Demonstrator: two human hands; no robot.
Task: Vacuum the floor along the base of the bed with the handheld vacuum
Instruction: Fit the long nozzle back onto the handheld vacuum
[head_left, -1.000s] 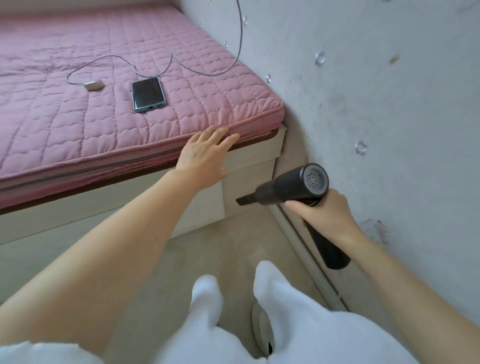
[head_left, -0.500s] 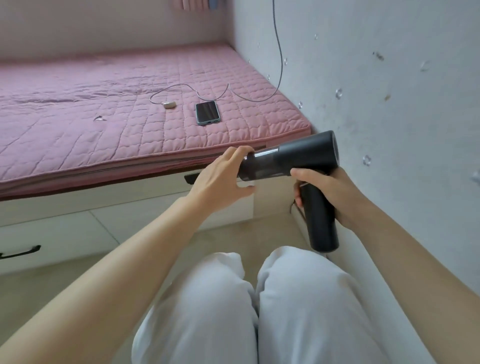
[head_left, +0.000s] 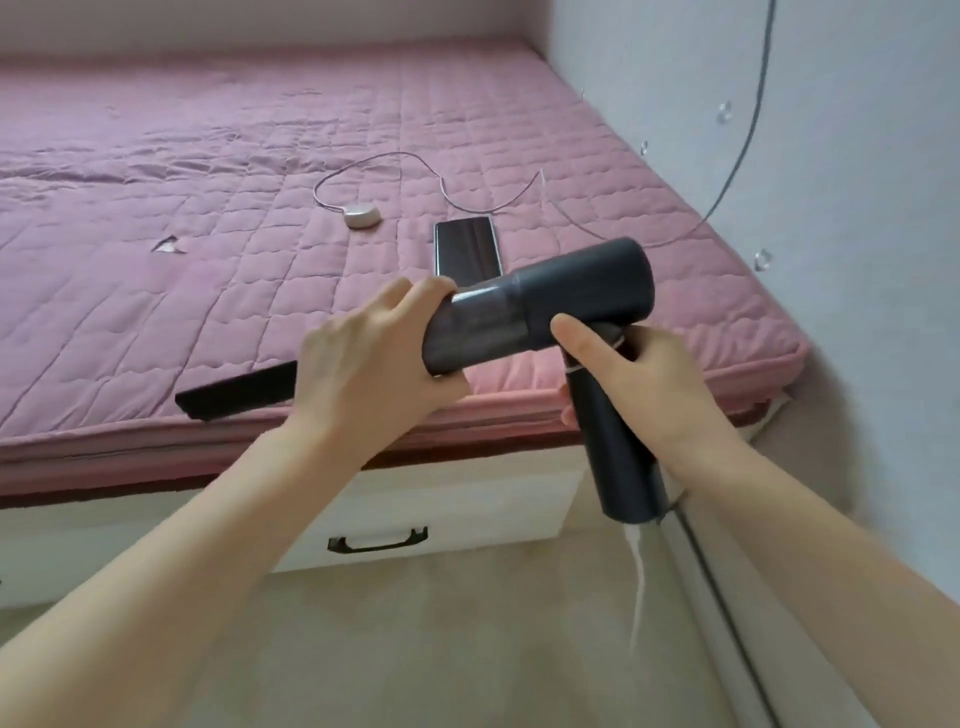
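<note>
A black handheld vacuum (head_left: 566, 301) is held up in front of me, over the front edge of the pink quilted bed (head_left: 208, 218). My right hand (head_left: 639, 384) grips its handle, which points down. My left hand (head_left: 374, 364) is closed around the front of the barrel, where the flat black nozzle (head_left: 234, 397) sticks out to the left. The beige floor (head_left: 441, 639) lies below, at the foot of the white bed base (head_left: 467, 504).
A dark phone (head_left: 462, 244), a small white puck (head_left: 362, 215) and a thin cable (head_left: 727, 171) lie on the bed. The base has a drawer with a black handle (head_left: 377, 543). A grey wall (head_left: 857, 260) stands close on the right, with a baseboard along the floor.
I have risen from a crouch, so the view is higher. The vacuum came up from near the floor to above the bed edge. My left hand left the bed edge and took the barrel.
</note>
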